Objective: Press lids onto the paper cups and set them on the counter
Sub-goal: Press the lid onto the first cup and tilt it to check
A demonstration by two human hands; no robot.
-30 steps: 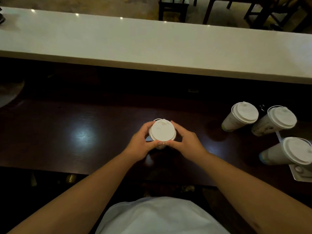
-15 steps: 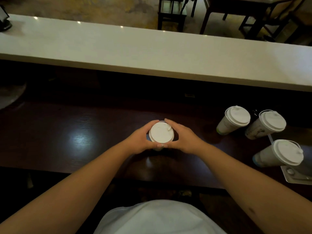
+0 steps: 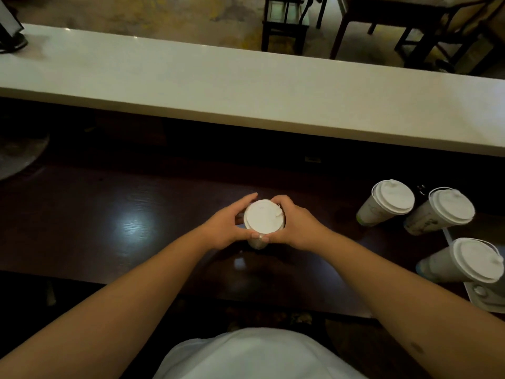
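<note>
Both hands have crept closer round the lid (image 3: pixel 263 216) since a moment ago, and the thumbs now meet at its near edge. The left hand (image 3: pixel 228 225) and right hand (image 3: pixel 296 224) curl their fingers round the rim, pinching the lid onto the paper cup (image 3: pixel 257 243), which stands on the dark table (image 3: pixel 109 222) below the white counter (image 3: pixel 246 88). To do it well, I think they should push down evenly all round so no edge pops up, and not squeeze the soft cup.
</note>
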